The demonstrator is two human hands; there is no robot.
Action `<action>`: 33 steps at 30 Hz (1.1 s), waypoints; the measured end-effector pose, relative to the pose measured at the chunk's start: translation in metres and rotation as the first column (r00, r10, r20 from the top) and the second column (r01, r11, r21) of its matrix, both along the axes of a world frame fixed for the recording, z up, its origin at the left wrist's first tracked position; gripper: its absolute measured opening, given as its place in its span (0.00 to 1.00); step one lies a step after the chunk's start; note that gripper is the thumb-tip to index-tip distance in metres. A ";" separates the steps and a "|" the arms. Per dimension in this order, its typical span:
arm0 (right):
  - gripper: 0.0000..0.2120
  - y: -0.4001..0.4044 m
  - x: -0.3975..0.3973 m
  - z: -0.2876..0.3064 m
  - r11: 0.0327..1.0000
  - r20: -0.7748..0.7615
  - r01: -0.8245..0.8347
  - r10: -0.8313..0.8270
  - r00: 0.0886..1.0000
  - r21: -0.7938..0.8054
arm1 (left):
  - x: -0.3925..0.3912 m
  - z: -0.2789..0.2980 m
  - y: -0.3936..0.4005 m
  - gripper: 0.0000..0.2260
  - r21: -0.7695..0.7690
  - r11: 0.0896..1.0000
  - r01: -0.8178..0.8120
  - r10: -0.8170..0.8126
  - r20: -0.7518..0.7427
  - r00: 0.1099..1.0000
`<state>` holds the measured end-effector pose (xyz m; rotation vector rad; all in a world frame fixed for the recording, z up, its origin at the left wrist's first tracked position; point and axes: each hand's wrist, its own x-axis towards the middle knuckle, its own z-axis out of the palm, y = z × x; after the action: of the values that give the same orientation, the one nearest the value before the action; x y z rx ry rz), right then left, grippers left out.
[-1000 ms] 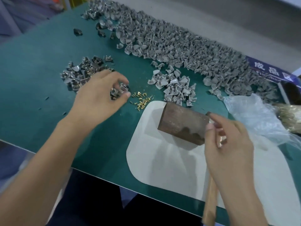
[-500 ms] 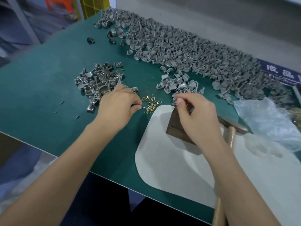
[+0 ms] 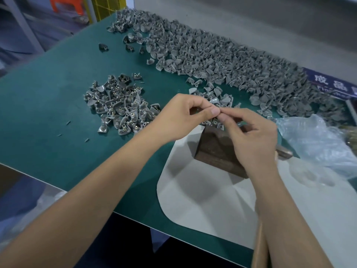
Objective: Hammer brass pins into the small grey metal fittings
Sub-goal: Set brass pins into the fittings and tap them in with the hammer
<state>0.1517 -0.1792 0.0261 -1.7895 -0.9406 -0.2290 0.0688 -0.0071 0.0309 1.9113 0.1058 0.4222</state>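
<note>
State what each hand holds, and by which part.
Both hands, left and right, pinch something tiny between meeting fingertips; what it is, and the part held, cannot be told.

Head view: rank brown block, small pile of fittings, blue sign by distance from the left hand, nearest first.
From the left hand:
1. Brown block, just right of it on the white mat, below the fingers.
2. Small pile of fittings, to its left on the green table.
3. Blue sign, far right edge, behind the big heap.

A green work mat (image 3: 48, 117) covers the bench, with a pale grey sheet (image 3: 202, 200) laid over its near edge. Crumpled clear plastic (image 3: 316, 140) lies at right, beside a blue sign (image 3: 332, 82) with white characters.
</note>
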 end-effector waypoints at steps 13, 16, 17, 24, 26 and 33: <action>0.03 -0.008 0.015 -0.008 0.984 -0.051 0.171 -0.174 0.983 -0.057 | 0.034 -0.022 0.019 0.12 0.643 0.757 0.116 0.059 -0.243 0.968; 0.03 -0.007 0.013 -0.007 0.984 -0.055 0.170 -0.173 0.983 -0.056 | 0.037 -0.025 0.016 0.10 0.649 0.752 0.113 0.047 -0.224 0.974; 0.03 -0.007 0.013 -0.006 0.985 -0.055 0.166 -0.169 0.984 -0.057 | 0.036 -0.027 0.014 0.11 0.657 0.746 0.112 0.041 -0.212 0.976; 0.04 -0.007 0.010 -0.003 0.988 -0.042 0.133 -0.137 0.990 -0.075 | 0.017 -0.037 0.011 0.08 0.289 0.927 -0.240 0.209 0.135 0.969; 0.05 -0.007 0.009 -0.003 0.990 -0.017 0.114 -0.115 0.993 -0.083 | 0.013 -0.031 0.005 0.05 -0.077 0.968 -0.240 0.250 0.169 0.953; 0.04 -0.007 0.002 0.001 0.994 0.081 0.061 -0.054 0.995 -0.088 | 0.005 -0.025 -0.014 0.08 -0.492 0.867 -0.084 0.180 0.152 0.972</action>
<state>0.1541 -0.1862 0.0267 -1.9038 -0.9689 -0.2993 0.0741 -0.0207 0.0064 1.3644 0.1971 0.6109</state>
